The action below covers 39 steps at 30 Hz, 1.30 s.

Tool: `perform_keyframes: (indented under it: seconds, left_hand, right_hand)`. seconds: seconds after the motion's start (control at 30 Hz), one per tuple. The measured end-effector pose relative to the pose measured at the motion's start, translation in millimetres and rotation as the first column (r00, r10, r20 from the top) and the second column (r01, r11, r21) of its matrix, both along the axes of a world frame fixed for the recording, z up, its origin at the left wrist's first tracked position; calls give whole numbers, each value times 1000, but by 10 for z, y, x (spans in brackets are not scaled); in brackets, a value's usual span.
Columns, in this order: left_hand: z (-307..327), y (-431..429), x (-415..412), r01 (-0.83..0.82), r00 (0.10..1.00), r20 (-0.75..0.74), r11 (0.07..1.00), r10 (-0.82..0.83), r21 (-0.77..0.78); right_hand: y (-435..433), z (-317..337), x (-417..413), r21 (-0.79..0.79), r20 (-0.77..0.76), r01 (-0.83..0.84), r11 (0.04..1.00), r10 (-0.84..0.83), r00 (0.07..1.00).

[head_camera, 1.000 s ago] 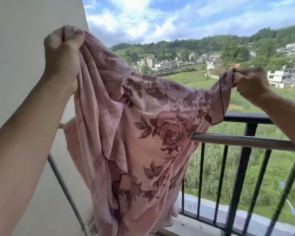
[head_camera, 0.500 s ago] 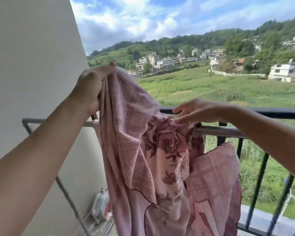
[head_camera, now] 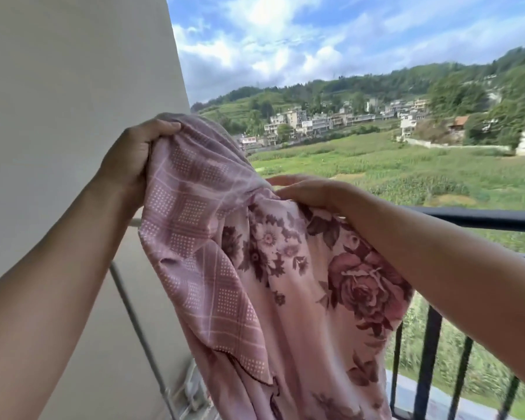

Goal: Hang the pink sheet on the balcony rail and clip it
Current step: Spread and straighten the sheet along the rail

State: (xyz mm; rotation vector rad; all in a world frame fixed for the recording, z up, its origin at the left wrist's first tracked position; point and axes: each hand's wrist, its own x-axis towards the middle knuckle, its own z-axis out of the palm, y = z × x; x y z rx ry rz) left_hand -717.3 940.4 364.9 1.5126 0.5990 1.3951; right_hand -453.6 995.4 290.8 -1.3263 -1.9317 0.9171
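Note:
The pink sheet (head_camera: 285,298), printed with roses and dotted checks, hangs in folds in front of me and runs out of view at the bottom. My left hand (head_camera: 134,159) grips a bunch of its top edge, raised near the wall. My right hand (head_camera: 309,192) reaches in from the right and pinches the fabric lower down, thumb in front and fingers partly hidden behind a fold; creases run toward it. The black balcony rail (head_camera: 482,219) passes behind my right forearm, and the sheet covers its left part. I see no clip.
A pale wall (head_camera: 73,86) closes the left side. A thin grey metal rod (head_camera: 125,298) slants down beside it. Black balusters (head_camera: 428,359) stand at the lower right above a concrete ledge (head_camera: 437,401). Fields and houses lie beyond.
My right hand let go of the sheet's corner, came left to the middle of the sheet and now holds fabric there. My left hand has come down and to the right, still gripping.

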Motion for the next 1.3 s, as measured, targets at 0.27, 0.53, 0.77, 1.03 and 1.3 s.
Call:
perform_keyframes:
  seconds: [0.27, 0.53, 0.77, 1.03, 1.3]
  left_hand:
    - [-534, 1308, -1491, -227, 951, -254, 958, 179, -175]
    - [-1072, 1933, -1824, -510, 783, -369, 857, 500, 77]
    - [-1559, 2319, -1889, -472, 574, -509, 767, 642, 435]
    - [-1232, 3355, -3142, -684, 696, -62, 634, 715, -360]
    - [-1273, 3196, -3255, -527, 801, 10, 713, 598, -463]
  right_hand:
    - [833, 780, -819, 338, -336, 447, 828, -337, 880]
    - [2143, 1050, -2374, 280, -425, 569, 773, -432, 795]
    - [2560, 547, -2871, 34, -363, 381, 924, -344, 866]
    - [1866, 234, -2377, -28, 273, 225, 974, -209, 939]
    - [1030, -283, -2438, 252, 489, 225, 941, -324, 810]
